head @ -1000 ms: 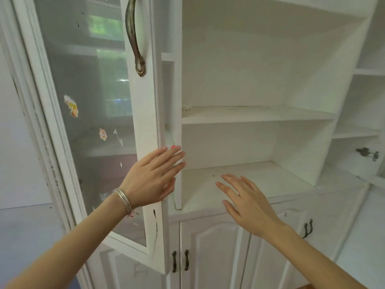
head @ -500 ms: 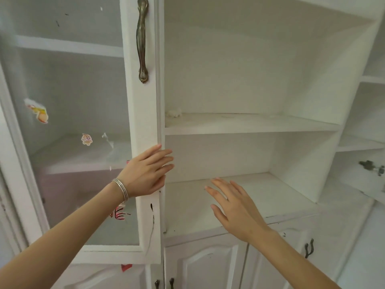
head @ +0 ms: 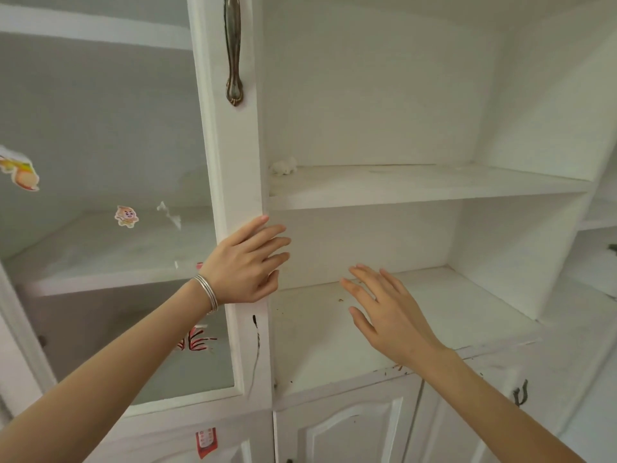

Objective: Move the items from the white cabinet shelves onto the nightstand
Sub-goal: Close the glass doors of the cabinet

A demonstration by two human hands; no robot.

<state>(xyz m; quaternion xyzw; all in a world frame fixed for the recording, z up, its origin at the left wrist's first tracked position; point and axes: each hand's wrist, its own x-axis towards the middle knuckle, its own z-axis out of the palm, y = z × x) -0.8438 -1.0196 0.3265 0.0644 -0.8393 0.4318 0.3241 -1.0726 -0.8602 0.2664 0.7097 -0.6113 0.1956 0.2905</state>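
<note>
Currently, your left hand (head: 247, 262) lies flat on the door (head: 233, 162); your right hand (head: 390, 312) hovers empty, fingers straight. Shelves (head: 434, 188) beside the door hold only a white scrap (head: 283, 167): judge transfer nearly done.

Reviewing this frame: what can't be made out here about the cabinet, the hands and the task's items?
Head view, the only one:
Nightstand: outside the frame.
White lump on the middle shelf: too small and pale to identify.
Dark object: cut off by the right edge.
Red label: print too small to read.
Right hand: contact with the lower shelf unclear from this angle.
Left hand palm: hidden by its own back, against the door frame.
</note>
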